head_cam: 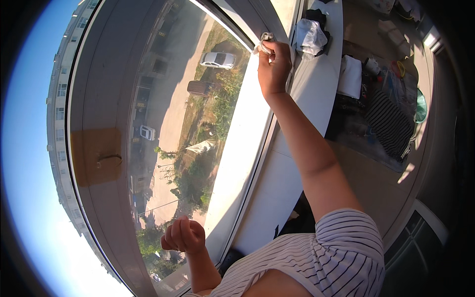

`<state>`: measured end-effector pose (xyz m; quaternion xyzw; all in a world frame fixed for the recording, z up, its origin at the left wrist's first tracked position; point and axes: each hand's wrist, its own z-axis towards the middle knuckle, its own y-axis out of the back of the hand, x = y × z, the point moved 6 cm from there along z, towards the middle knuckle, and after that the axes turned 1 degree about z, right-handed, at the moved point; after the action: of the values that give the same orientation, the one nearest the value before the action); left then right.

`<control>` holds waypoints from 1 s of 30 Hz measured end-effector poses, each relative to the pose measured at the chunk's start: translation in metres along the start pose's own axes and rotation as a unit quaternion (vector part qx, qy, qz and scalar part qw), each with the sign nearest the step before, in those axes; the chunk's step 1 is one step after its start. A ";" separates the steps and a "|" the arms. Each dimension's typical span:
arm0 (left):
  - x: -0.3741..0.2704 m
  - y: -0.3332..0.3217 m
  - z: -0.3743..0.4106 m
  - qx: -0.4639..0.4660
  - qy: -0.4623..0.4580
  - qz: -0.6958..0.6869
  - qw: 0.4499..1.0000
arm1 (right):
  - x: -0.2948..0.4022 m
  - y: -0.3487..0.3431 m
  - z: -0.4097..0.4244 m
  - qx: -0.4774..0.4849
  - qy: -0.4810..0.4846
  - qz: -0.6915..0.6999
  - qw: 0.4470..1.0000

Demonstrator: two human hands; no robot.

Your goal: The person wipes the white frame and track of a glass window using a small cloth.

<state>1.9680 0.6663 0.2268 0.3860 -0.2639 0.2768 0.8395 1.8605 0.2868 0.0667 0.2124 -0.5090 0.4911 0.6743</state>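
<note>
My right hand (275, 67) is shut on a crumpled whitish cloth (264, 41), which it presses against the corner of the white window frame (241, 26) at the top middle. Lower down, my left hand (184, 234) hangs in front of the window glass, its fingers curled and nothing visible in them. Between the hands runs the sunlit white ledge (237, 156) along the window. A broad grey-white frame bar with a brown patch (97, 156) and a small curved piece on it crosses the left side. Cars, bushes and a road show far below, beyond the glass.
White and black cloths (311, 37) lie bunched on the inner windowsill (315, 96). Right of the sill, folded white fabric (350, 77), a black-and-white striped cloth (389, 124) and other items rest on a dark surface. A green round object (421, 106) stands farther right.
</note>
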 end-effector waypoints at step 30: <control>-0.003 -0.002 0.004 -0.015 0.001 -0.011 1.000 | 0.092 0.010 -0.060 0.096 0.092 0.065 0.989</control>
<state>1.9666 0.6609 0.2257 0.3759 -0.2632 0.2636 0.8485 1.8801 0.3796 0.1232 0.1968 -0.4084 0.5974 0.6615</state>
